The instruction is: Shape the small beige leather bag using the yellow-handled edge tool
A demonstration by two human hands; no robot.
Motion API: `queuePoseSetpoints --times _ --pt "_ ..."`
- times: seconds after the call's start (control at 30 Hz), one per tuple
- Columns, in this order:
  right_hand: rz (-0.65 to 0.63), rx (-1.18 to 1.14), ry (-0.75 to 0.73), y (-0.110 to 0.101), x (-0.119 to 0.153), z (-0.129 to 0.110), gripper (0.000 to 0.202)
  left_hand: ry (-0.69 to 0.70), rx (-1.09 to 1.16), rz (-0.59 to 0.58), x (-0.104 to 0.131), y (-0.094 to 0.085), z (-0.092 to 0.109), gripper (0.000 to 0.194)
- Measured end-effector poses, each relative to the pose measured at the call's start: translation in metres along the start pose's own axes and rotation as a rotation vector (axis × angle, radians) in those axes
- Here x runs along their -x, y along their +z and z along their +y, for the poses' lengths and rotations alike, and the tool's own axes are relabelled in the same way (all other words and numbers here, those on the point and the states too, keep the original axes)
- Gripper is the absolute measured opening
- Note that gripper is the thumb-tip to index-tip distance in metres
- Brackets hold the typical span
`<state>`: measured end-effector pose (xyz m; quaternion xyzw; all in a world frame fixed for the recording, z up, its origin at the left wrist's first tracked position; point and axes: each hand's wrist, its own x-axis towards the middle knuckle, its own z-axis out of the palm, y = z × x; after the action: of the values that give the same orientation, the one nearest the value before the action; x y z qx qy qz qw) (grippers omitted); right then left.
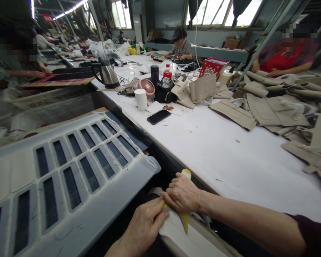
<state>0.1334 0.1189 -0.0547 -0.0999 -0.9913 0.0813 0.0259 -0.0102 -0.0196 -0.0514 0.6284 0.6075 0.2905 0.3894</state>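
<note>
Low in the view, my right hand (pixel 183 192) is closed around a white and yellow thing (pixel 186 172). Its rounded end sticks out above the fist. A pointed yellow part (pixel 186 223) shows below the fist, but the exact kind is unclear. My left hand (pixel 143 225) pinches at the edge of a white piece (pixel 182 235), its fingertips close to the right hand. What lies between the fingertips is mostly hidden. A beige edge runs along the right side of the white piece.
On the left stands a grey panel (pixel 117 210) with rows of dark slots. The white table (pixel 203 160) bears a phone (pixel 158 116), a white cup (pixel 141 99), a pink fan (pixel 146 88), a kettle (pixel 108 74) and beige bag parts (pixel 273 109). Several people work around it.
</note>
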Motion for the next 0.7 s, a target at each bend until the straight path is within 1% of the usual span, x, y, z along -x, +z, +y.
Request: queuePoseSetpoints --times 0.1,0.2,0.27,0.37,0.43,0.5,0.57,0.63,0.7 --pt "-0.006 0.006 0.102 0.002 0.009 -0.011 0.050 0.060 -0.066 0.005 0.002 0.003 -0.002 0.024" --pt "0.008 0.000 0.212 0.006 0.018 -0.024 0.051 0.108 -0.010 -0.013 0.003 0.006 -0.006 0.028" --pt "-0.003 -0.015 0.262 0.007 0.023 -0.030 0.052 0.030 0.141 -0.051 0.001 0.008 -0.010 0.037" --pt "-0.034 -0.040 0.311 0.004 0.027 -0.034 0.054 -0.192 0.515 -0.114 -0.005 0.011 -0.016 0.055" --pt "-0.046 -0.052 0.327 0.001 0.030 -0.033 0.056 -0.275 0.722 -0.134 -0.009 0.014 -0.019 0.063" --pt "-0.060 -0.105 0.361 -0.002 0.035 -0.031 0.058 -0.293 0.825 -0.156 -0.012 0.017 -0.021 0.065" --pt "-0.078 -0.180 0.424 -0.004 0.042 -0.028 0.060 -0.275 0.860 -0.174 -0.013 0.018 -0.023 0.059" --pt "-0.088 -0.244 0.533 -0.003 0.049 -0.024 0.066 -0.253 0.868 -0.182 -0.014 0.019 -0.026 0.052" --pt "-0.092 -0.296 0.671 -0.001 0.054 -0.018 0.074 -0.243 0.859 -0.187 -0.013 0.020 -0.029 0.050"
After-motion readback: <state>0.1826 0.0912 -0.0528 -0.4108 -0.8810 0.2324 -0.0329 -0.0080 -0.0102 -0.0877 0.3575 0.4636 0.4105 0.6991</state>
